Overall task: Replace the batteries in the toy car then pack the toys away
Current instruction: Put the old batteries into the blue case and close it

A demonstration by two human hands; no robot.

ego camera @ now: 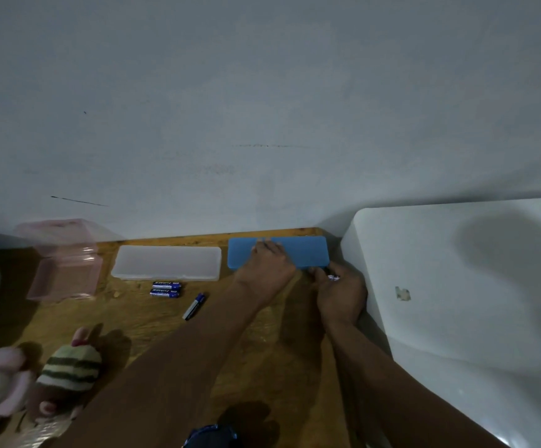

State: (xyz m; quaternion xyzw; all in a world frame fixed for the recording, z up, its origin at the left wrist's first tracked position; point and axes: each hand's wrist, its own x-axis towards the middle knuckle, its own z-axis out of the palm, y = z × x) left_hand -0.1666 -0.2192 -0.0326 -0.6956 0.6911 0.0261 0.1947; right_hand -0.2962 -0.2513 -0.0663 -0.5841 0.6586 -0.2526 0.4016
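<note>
Both my hands are up at the flat blue plastic case [298, 252], which lies long axis left-to-right at the wooden tabletop's [256, 350] far edge. Left hand [267, 266] rests flat on its lid; right hand [338, 292] pinches something small at its near edge. Spare blue batteries [165, 289] lie well left.

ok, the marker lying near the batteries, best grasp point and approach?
Take the marker across its pale barrel at mid-length, coming straight down from above. It lies flat on the table on a diagonal, blue cap end toward the wall, with bare wood on both long sides, so fingers should close across the barrel, not along it.
</note>
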